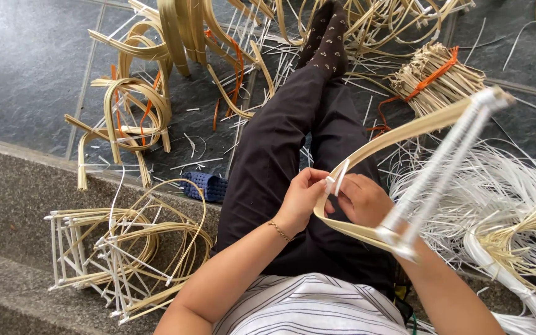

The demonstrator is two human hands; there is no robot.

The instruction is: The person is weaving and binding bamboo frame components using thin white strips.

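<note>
1. Left hand [302, 198] fingers pinch a white strip [340, 177] at the bend of the bent cane frame [373, 146]; right hand [362, 198] grips that frame over the lap.
2. One white-wrapped bar [442, 161] looks done, the bend seems barely wrapped.
3. Finished frames [113, 254] sit on the step, loose cane loops [138, 105] on the floor.

No packages, labels, signs or screens appear anywhere in this view.
</note>
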